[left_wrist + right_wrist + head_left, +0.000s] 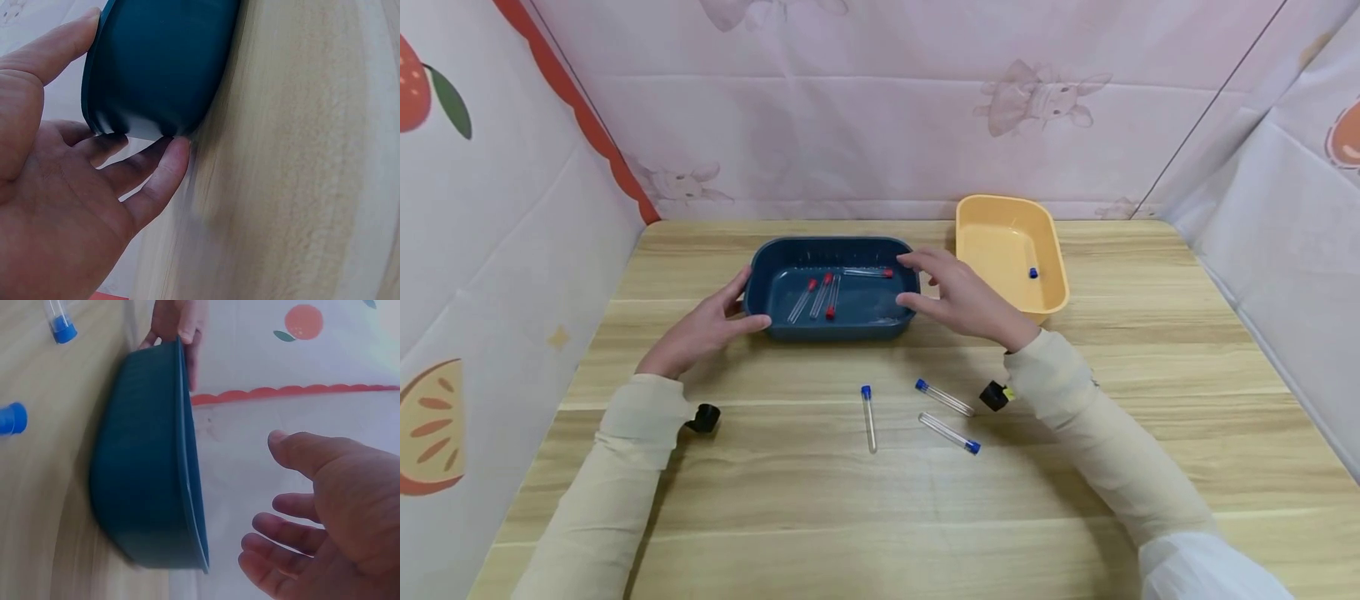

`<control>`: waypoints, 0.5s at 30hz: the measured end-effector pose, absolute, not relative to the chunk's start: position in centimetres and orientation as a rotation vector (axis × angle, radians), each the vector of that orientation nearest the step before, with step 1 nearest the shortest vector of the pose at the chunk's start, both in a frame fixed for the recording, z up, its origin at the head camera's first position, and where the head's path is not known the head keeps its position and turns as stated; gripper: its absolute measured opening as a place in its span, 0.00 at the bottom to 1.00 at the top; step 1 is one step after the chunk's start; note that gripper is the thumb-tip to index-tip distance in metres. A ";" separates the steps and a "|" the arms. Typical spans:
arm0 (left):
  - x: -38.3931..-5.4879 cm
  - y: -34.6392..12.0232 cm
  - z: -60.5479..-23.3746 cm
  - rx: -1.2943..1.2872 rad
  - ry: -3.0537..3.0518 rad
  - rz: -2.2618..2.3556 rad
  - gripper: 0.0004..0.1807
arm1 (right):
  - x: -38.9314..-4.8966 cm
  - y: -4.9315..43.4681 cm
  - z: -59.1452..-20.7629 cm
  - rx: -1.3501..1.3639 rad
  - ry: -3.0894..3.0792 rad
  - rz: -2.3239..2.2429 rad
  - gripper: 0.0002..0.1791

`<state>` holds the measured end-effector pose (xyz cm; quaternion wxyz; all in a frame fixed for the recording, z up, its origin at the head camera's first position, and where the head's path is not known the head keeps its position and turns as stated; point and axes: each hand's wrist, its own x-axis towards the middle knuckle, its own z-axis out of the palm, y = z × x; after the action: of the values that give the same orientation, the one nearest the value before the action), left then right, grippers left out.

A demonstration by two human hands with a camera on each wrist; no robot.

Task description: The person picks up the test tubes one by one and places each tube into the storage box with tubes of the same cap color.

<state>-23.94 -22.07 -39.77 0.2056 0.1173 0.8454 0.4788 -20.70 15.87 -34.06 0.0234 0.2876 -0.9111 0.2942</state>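
My left hand (703,329) holds the left end of a dark blue plastic bin (842,332), thumb at the rim and fingertips against the end wall in the left wrist view. Inside the bin lie several clear test tubes with red caps (831,313). Over the bin's right end hovers my right hand (958,296), thumb and fingers spread; in the right wrist view it is apart from the rim and holds nothing. Three blue-capped test tubes lie on the table in front: one test tube (869,421), a second test tube (943,398) and a third test tube (950,432).
A yellow bin (1052,306) stands at the back right, beside my right hand, with a blue-capped tube (1033,272) in it. Printed cloth (880,125) walls off the back and both sides of the wooden table (820,517).
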 end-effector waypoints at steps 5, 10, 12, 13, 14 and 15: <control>-24.0 -22.0 -39.8 0.327 2.356 1.331 0.50 | -20.2 17.7 -34.0 0.886 -2.725 0.906 0.32; -23.9 -22.1 -39.7 0.326 2.347 1.342 0.50 | -19.6 19.8 -33.9 0.848 -2.679 0.925 0.29; -23.9 -22.1 -39.7 0.324 2.346 1.348 0.50 | -19.2 20.6 -33.8 0.822 -2.669 0.937 0.28; -23.9 -22.1 -39.7 0.332 2.347 1.350 0.50 | -19.1 21.1 -33.7 0.813 -2.658 0.941 0.28; -23.9 -22.1 -39.7 0.338 2.347 1.351 0.50 | -18.9 21.5 -33.7 0.800 -2.650 0.945 0.28; -23.9 -22.1 -39.7 0.337 2.348 1.352 0.49 | -18.8 21.9 -33.6 0.790 -2.635 0.948 0.27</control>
<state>-23.89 -22.10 -39.68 0.2043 0.1209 0.8419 0.4846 -18.76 21.90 -33.63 0.1155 0.2698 -0.8995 0.3236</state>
